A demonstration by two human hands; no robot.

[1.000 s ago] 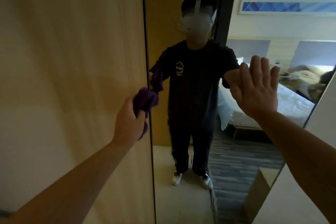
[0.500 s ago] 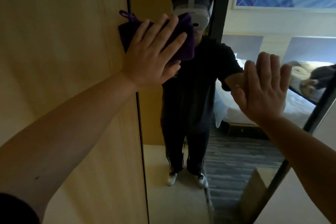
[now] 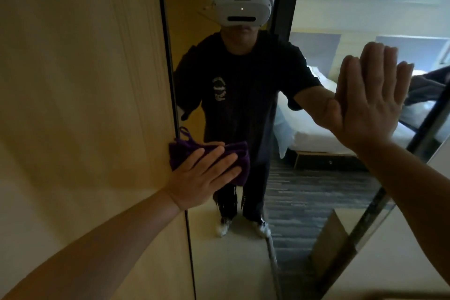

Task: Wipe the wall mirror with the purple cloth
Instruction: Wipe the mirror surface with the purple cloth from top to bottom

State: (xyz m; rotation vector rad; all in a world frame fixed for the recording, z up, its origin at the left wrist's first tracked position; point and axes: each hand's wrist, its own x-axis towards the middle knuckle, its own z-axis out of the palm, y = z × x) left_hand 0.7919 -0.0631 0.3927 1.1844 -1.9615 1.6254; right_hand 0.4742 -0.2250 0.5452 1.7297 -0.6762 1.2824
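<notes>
A tall wall mirror (image 3: 243,246) with a thin dark frame fills the middle of the head view. It reflects a person in dark clothes wearing a white headset. The folded purple cloth (image 3: 241,156) lies flat against the glass at the mirror's left edge, about waist height of the reflection. My left hand (image 3: 202,178) presses on the cloth with its fingers spread. My right hand (image 3: 370,100) rests flat and open against the glass near the mirror's right edge, holding nothing.
A light wooden panel (image 3: 85,105) runs along the mirror's left side. The mirror's dark right edge (image 3: 379,204) slants down toward a pale wall (image 3: 394,263). A bed and striped carpet appear only as reflections.
My left hand slid the cloth down the mirror's left edge from head height to waist height. A second ago it held the cloth bunched beside the frame. My right hand stayed on the glass.
</notes>
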